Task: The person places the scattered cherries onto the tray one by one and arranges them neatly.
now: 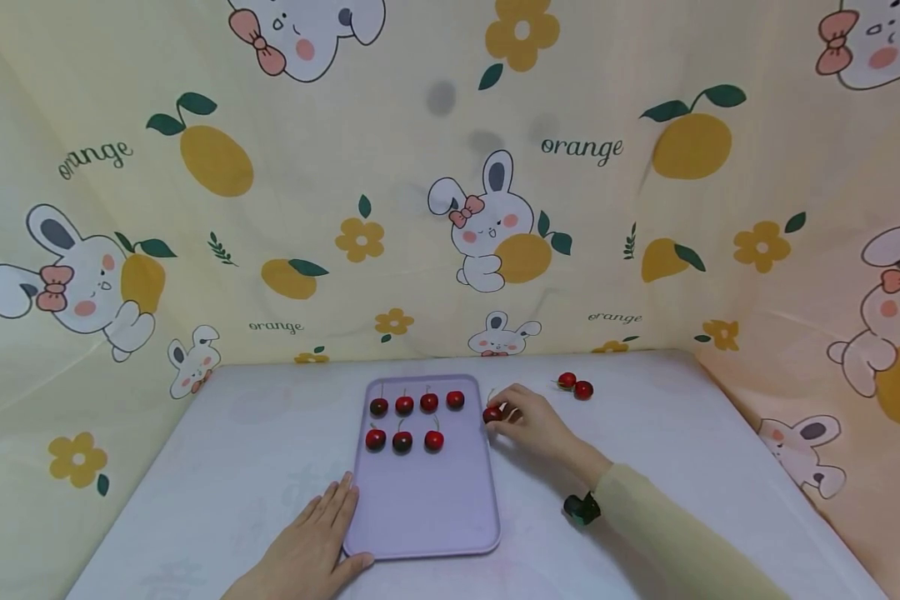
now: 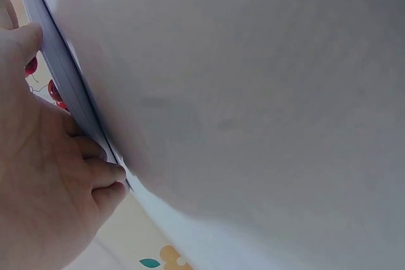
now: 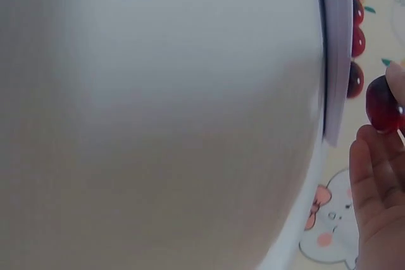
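Note:
A pale purple tray (image 1: pixel 420 508) lies on the white table, bearing several dark red cherries with stems in two rows. The back row ends at a cherry (image 1: pixel 455 400) near the right rim; the front row ends at another cherry (image 1: pixel 433 441). My right hand (image 1: pixel 528 425) pinches a cherry (image 3: pixel 383 105) between thumb and fingers, just at the tray's right rim. My left hand (image 1: pixel 307 533) rests with straight fingers along the tray's front left edge, its thumb by the near corner. The left wrist view shows that hand (image 2: pixel 57 162) against the tray's side.
Two loose cherries (image 1: pixel 583 390) lie together on the table at the back right. A small dark green object (image 1: pixel 581 508) is by the right sleeve (image 1: pixel 667 517); its kind is unclear. A patterned curtain (image 1: pixel 390 167) with rabbits and oranges hangs behind the table.

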The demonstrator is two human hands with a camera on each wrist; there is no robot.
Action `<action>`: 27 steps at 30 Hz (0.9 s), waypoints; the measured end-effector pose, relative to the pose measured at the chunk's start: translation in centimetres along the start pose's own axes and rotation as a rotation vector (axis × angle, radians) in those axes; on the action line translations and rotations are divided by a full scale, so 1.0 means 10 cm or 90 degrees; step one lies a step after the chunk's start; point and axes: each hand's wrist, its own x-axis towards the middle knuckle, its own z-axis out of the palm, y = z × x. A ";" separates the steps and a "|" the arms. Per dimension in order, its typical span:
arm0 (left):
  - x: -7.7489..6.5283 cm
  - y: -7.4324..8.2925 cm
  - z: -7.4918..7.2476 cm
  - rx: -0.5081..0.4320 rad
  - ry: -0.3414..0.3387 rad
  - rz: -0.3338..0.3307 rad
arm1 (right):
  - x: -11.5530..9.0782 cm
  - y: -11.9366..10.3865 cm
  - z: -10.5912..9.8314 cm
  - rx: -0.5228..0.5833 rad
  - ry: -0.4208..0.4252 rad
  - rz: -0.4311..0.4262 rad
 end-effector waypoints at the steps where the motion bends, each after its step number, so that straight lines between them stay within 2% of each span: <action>1: 0.00 0.00 0.00 -0.002 -0.003 -0.002 | 0.00 -0.02 0.02 0.002 -0.005 -0.004; 11: 0.00 0.02 -0.01 0.002 0.002 0.003 | 0.04 -0.18 0.16 0.017 -0.051 -0.034; 16: 0.00 0.01 -0.02 -0.001 -0.003 -0.004 | 0.07 -0.20 0.23 0.003 -0.068 -0.062; 27: -0.01 0.01 -0.01 -0.002 0.004 0.000 | 0.10 -0.29 0.29 -0.033 -0.101 -0.052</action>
